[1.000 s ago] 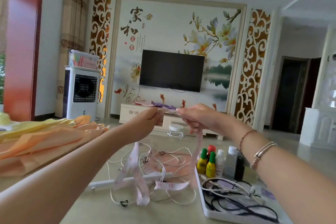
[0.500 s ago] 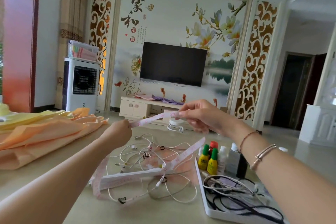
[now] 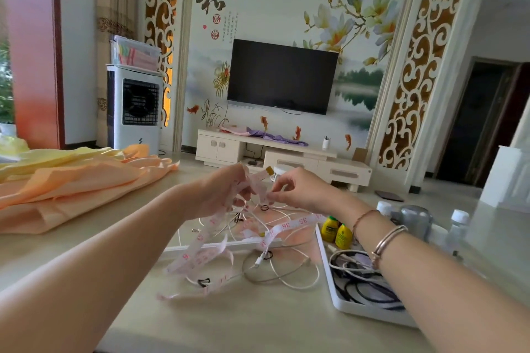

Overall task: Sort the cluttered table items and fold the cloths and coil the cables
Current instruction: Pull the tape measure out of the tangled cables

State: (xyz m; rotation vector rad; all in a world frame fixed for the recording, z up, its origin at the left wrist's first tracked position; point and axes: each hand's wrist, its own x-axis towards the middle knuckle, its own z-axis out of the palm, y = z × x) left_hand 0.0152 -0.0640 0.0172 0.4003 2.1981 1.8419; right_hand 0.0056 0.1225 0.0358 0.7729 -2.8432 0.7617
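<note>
A pink measuring tape (image 3: 282, 228) with red numbers hangs in loops from both hands above the table. My left hand (image 3: 222, 192) grips several gathered loops of it. My right hand (image 3: 298, 190) pinches the tape close beside the left one. The tape's loose end trails down onto the table near the front. Under it lies a tangle of white cables (image 3: 282, 268), partly over a flat white tray (image 3: 229, 244). Peach and yellow cloths (image 3: 74, 180) lie heaped at the left.
A white tray (image 3: 370, 313) at the right holds dark coiled cables. Behind it stand two yellow bottles (image 3: 337, 232) and several white and grey bottles (image 3: 415, 221). The beige table edge runs along the front.
My hands, held apart with the tape stretched between them, have come together lower down. The tape is now bunched in loops in my left hand.
</note>
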